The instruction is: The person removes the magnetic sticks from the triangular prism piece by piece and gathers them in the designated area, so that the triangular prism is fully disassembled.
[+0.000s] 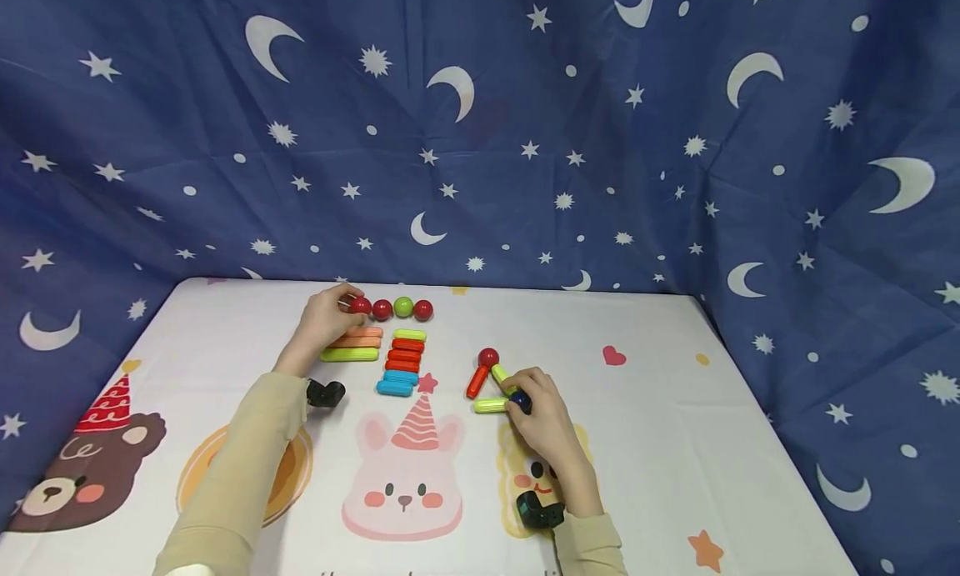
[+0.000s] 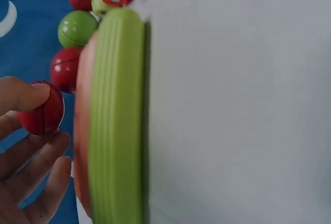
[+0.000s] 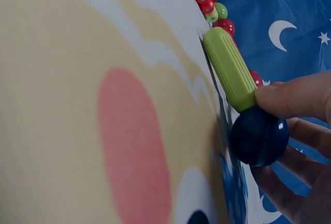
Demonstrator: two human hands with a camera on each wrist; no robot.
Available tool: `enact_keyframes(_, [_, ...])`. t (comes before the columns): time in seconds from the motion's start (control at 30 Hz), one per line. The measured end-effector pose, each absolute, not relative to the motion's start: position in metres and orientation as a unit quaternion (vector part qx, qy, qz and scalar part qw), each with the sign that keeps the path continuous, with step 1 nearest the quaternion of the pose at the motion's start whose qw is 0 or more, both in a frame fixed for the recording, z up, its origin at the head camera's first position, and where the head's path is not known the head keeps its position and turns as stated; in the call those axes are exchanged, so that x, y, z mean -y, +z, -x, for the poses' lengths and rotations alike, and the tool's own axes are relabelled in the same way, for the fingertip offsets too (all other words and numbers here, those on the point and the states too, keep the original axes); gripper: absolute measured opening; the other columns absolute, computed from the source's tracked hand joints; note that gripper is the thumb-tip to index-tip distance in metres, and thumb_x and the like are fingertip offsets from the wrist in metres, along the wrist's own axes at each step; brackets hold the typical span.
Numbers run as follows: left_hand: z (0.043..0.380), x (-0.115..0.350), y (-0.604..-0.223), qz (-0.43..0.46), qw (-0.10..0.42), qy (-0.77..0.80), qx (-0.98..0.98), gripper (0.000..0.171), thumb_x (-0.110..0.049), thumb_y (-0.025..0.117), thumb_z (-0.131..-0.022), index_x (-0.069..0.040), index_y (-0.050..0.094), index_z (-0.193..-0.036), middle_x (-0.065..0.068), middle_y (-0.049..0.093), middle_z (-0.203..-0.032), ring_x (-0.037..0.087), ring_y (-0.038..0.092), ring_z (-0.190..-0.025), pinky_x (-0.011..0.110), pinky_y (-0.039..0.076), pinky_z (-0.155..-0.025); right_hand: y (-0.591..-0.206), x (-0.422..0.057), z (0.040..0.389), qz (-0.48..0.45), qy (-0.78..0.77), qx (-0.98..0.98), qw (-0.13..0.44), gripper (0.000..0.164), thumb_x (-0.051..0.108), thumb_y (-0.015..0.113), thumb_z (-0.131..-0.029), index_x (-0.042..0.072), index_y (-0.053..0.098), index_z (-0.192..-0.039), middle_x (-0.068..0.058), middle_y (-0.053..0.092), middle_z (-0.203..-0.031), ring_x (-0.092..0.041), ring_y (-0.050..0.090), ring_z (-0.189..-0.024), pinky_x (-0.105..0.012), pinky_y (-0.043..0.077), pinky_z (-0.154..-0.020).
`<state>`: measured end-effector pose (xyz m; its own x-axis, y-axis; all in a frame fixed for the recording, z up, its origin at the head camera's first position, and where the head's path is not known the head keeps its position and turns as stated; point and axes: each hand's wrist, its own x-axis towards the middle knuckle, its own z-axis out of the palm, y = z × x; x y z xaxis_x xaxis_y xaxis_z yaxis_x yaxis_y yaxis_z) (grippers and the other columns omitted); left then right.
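My left hand pinches a red ball at the left end of a row, thumb on its near side. Beside it in that row lie another red ball, a green ball and a further red ball. On the right, my right hand holds a dark blue ball between thumb and fingers. That ball meets the end of a lime-green rod. A second lime rod and a red rod spread from a red ball just beyond.
Under the left hand lie orange rods and a long lime rod. A column of short rods stands nearby: a lime one, several red and blue ones. A starry blue curtain rises behind the printed white tablecloth.
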<state>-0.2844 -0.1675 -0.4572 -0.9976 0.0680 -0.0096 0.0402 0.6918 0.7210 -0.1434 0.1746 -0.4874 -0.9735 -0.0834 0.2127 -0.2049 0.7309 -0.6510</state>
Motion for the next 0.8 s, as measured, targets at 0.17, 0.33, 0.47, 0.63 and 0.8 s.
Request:
enact_keyframes(0.17, [0.290, 0.169, -0.460, -0.035, 0.027, 0.362, -0.931, 0.040, -0.013, 0.068, -0.085, -0.002, 0.058, -0.122, 0.024, 0.062, -0.117, 0.036, 0.061, -0.106, 0.046, 0.048, -0.089, -0.487, -0.177, 0.143, -0.070, 0.367, 0.924, 0.074, 0.027, 0.008, 0.072, -0.083, 0.016, 0.067, -0.108, 0.000, 0.060, -0.113, -0.024, 0.056, -0.115, -0.047, 0.047, -0.099])
enact_keyframes(0.33, [0.292, 0.170, -0.467, -0.042, 0.029, 0.343, -0.938, 0.039, -0.013, 0.067, -0.085, 0.000, 0.058, -0.120, 0.024, 0.063, -0.114, 0.037, 0.059, -0.102, 0.047, 0.046, -0.089, -0.487, -0.178, 0.142, -0.072, 0.371, 0.923, 0.070, 0.030, 0.009, 0.073, -0.082, 0.015, 0.066, -0.111, -0.001, 0.061, -0.113, -0.025, 0.058, -0.114, -0.047, 0.047, -0.098])
enact_keyframes(0.47, [0.293, 0.171, -0.471, -0.040, 0.035, 0.343, -0.938, 0.040, -0.015, 0.067, -0.085, 0.000, 0.058, -0.121, 0.024, 0.063, -0.113, 0.036, 0.058, -0.102, 0.047, 0.046, -0.089, -0.488, -0.179, 0.142, -0.067, 0.369, 0.925, 0.062, 0.031, 0.010, 0.074, -0.082, 0.015, 0.065, -0.112, -0.001, 0.061, -0.113, -0.024, 0.059, -0.113, -0.047, 0.048, -0.099])
enact_keyframes(0.63, [0.294, 0.171, -0.470, -0.035, 0.038, 0.352, -0.935, 0.040, -0.015, 0.066, -0.086, -0.001, 0.057, -0.122, 0.024, 0.062, -0.115, 0.036, 0.059, -0.104, 0.047, 0.046, -0.090, -0.488, -0.180, 0.142, -0.065, 0.368, 0.926, 0.053, 0.034, 0.011, 0.074, -0.082, 0.015, 0.064, -0.115, -0.001, 0.061, -0.114, -0.023, 0.060, -0.112, -0.046, 0.048, -0.099])
enact_keyframes(0.8, [0.291, 0.171, -0.465, -0.027, 0.035, 0.366, -0.930, 0.042, -0.014, 0.065, -0.088, -0.001, 0.056, -0.126, 0.023, 0.060, -0.124, 0.037, 0.060, -0.110, 0.048, 0.048, -0.094, -0.487, -0.182, 0.142, -0.070, 0.373, 0.924, 0.045, 0.038, 0.012, 0.074, -0.082, 0.014, 0.063, -0.118, -0.002, 0.062, -0.116, -0.023, 0.060, -0.112, -0.046, 0.048, -0.100])
